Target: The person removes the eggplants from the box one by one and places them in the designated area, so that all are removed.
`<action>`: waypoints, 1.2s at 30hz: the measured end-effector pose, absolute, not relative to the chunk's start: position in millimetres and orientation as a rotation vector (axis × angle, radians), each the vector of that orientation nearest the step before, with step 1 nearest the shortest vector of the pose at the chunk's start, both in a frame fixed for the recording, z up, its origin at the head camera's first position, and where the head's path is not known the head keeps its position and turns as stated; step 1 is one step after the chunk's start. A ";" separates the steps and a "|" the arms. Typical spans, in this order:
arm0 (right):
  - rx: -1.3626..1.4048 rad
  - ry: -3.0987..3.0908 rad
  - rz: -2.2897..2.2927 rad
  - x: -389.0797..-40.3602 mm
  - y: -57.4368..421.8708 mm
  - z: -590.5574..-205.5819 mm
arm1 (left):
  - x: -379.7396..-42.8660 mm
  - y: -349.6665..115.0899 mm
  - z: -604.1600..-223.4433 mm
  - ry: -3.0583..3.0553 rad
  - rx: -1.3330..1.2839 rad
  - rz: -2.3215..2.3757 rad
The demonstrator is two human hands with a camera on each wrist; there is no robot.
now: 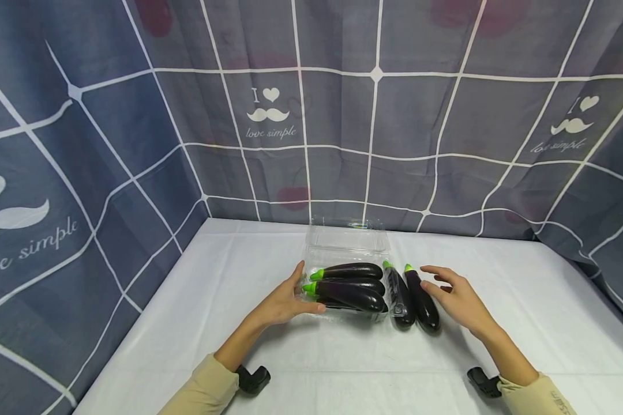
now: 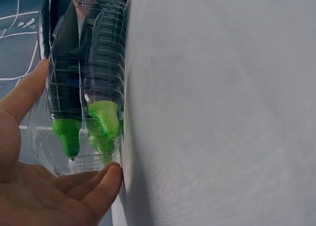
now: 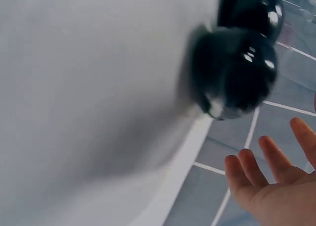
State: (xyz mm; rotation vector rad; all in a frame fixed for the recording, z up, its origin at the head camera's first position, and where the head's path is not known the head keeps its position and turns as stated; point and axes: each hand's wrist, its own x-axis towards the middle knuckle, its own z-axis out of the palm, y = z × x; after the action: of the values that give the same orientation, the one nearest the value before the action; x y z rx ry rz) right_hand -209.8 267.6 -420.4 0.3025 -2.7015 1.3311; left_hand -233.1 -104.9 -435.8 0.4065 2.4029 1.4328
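Several dark purple eggplants (image 1: 350, 295) with green stem ends lie crosswise in a clear plastic clamshell box (image 1: 348, 238), its lid tipped back behind them. At the box's left end, my left hand (image 1: 285, 301) holds it between spread thumb and fingers. In the left wrist view the green stems (image 2: 102, 118) show through the ribbed plastic wall beside that hand. Two more eggplants, a nearer one (image 1: 422, 301) and one against the box (image 1: 397, 297), lie lengthwise to its right. My right hand (image 1: 459, 301) hovers just right of them, fingers loosely bent and holding nothing.
A white cloth (image 1: 353, 374) covers the table. Behind and along the sides hangs a grey-blue curtain (image 1: 337, 115) with white grid lines. Black wrist devices (image 1: 252, 380) sit near both beige sleeves (image 1: 202, 386).
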 end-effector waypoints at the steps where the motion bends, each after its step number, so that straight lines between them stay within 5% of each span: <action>1: 0.305 -2.693 1.330 -209.3 267.5 -418.1 | -233.4 -104.9 -435.7 2.406 0.404 1.428; 19: 0.698 -2.634 1.454 -223.0 226.0 -380.0 | -234.8 -104.0 -435.6 2.428 0.378 1.406; 36: 0.920 -2.712 1.579 -228.5 167.9 -389.7 | -236.7 -101.8 -436.3 2.427 0.365 1.422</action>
State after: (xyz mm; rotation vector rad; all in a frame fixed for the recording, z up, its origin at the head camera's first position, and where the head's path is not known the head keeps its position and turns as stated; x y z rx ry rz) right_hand -228.5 167.9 -389.7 0.9202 -2.7120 1.5786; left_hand -236.7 -101.8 -436.3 0.3649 2.4265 1.4225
